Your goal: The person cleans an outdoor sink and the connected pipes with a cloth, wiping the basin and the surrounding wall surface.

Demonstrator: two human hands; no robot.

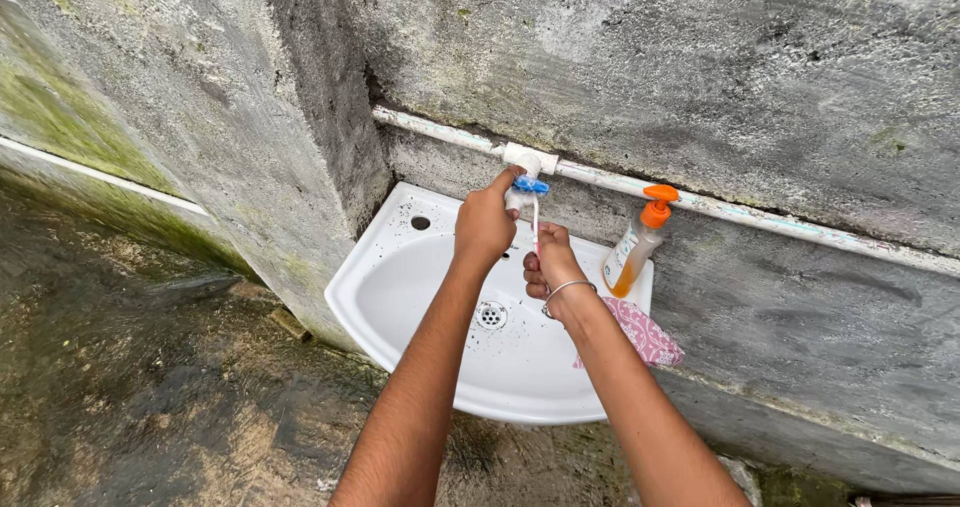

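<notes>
A white basin [400, 287] sits in a corner of mossy concrete walls [750, 77], a pipe [760, 217] running above it. My left hand [485, 222] grips the blue tap [530, 185]. My right hand [552, 267] is clenched on what looks like a toothbrush [536, 229], under the tap. Both forearms reach forward over the basin.

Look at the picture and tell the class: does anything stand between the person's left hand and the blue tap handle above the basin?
Nothing visible does. The left hand is already on the blue tap handle, fingertips touching it. The right hand sits just below the spout, holding a thin pink stick, over the white basin.
</notes>
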